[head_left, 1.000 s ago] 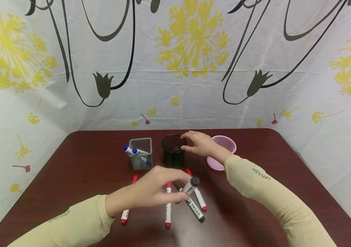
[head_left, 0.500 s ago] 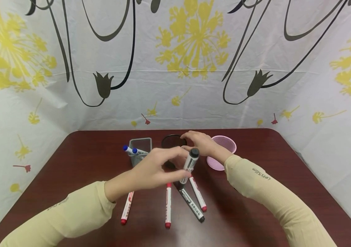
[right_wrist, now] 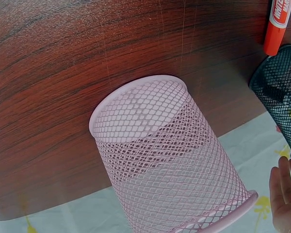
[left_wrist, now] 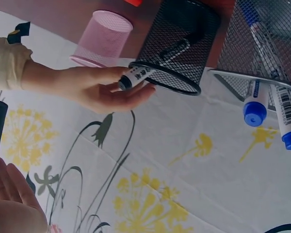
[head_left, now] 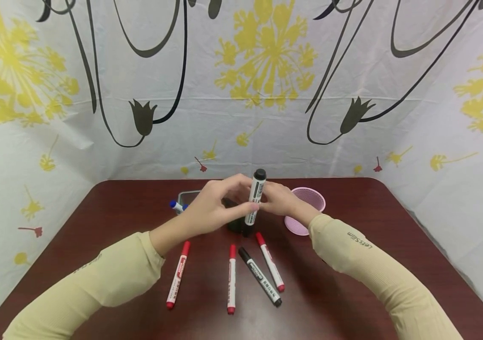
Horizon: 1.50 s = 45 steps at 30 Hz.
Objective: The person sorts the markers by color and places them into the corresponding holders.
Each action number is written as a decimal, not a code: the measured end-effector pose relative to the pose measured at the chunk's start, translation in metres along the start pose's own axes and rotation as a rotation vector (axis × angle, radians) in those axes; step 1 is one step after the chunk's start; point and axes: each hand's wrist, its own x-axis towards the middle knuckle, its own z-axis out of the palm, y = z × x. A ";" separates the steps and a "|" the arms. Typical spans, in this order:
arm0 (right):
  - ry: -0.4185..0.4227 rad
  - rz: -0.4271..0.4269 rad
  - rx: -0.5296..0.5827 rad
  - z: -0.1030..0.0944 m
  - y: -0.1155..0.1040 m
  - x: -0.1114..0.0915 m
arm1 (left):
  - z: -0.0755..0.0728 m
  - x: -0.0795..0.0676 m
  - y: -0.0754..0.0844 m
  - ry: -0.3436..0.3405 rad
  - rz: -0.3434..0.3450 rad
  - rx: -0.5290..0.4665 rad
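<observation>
My left hand (head_left: 213, 205) pinches a black-capped whiteboard marker (head_left: 255, 198) between fingers and thumb. The marker stands nearly upright in front of the black mesh pen holder (head_left: 235, 225), which the left hand mostly hides in the head view. With fingers and thumb curved at its rim, my right hand (head_left: 281, 198) holds that pen holder from the right side. Inside it, another black marker (left_wrist: 140, 75) leans out over the rim in the left wrist view. Behind my right wrist, the pink mesh pen holder (right_wrist: 169, 160) stands on the table.
Three red markers (head_left: 231, 278) and one black marker (head_left: 260, 276) lie on the dark red table (head_left: 331, 302). A grey square mesh holder (left_wrist: 233, 29) with blue-capped markers (left_wrist: 255, 109) stands left of the black one. A patterned cloth (head_left: 241, 141) hangs behind.
My left hand has moved away from me and up with the black marker, from over the loose markers to the front of the black pen holder. My right hand stays put.
</observation>
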 end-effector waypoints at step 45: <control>-0.038 -0.013 -0.054 0.001 -0.001 0.005 | -0.028 0.021 -0.074 0.075 -0.433 0.012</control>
